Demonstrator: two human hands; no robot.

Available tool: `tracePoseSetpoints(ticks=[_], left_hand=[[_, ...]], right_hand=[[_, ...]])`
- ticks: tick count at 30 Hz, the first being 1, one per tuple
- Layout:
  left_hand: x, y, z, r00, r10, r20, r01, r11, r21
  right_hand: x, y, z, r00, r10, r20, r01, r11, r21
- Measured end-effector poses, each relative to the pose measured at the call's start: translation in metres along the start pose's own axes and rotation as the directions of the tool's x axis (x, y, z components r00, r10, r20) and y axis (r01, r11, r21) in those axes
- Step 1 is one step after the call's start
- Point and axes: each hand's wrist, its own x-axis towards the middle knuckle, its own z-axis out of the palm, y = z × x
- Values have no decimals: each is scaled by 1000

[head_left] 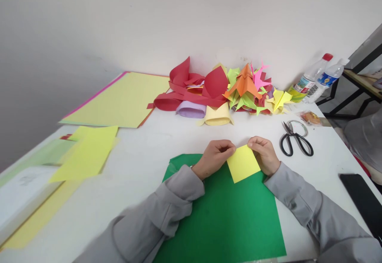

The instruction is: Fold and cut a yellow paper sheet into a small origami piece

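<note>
A small yellow square of paper [243, 164] is held up between my two hands, above a large green sheet [227, 219] on the table. My left hand [215, 157] pinches its upper left corner between thumb and fingers. At the upper right corner, my right hand [265, 154] grips the paper the same way. The square looks flat and slightly turned, with one corner pointing down toward the green sheet. Part of the green sheet is hidden under my left sleeve.
Black-handled scissors [295, 139] and a roll of tape [298, 127] lie to the right, with a black phone-like slab [362, 199] nearer. Folded paper shapes [244, 86] pile along the wall beside two bottles [316, 76]. Large yellow sheets [119, 100] and loose yellow paper [89, 151] lie left.
</note>
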Motion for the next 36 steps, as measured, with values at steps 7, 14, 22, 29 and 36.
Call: tracePoseSetpoints(ticks=[7,14,22,29,36], left_hand=[[1,-3,0,996,-83,-29,78,986,-146],[1,-1,0,992,-105,-74,91,981,-169],[1,-5,-1,989,-110,-101,85,970,-228],[3,-10,-1,986,-110,-125,71,958,-279],[2,-9,-5,995,-97,-12,88,945,-314]], right_hand=[[2,-3,2,998,13,-54,-8,996,87],[3,-5,1,998,24,-63,-16,992,127],[4,-6,0,997,29,-67,-20,991,130],[4,-5,-1,997,25,-72,-15,990,141],[3,-4,-2,1000,7,-3,-6,995,97]])
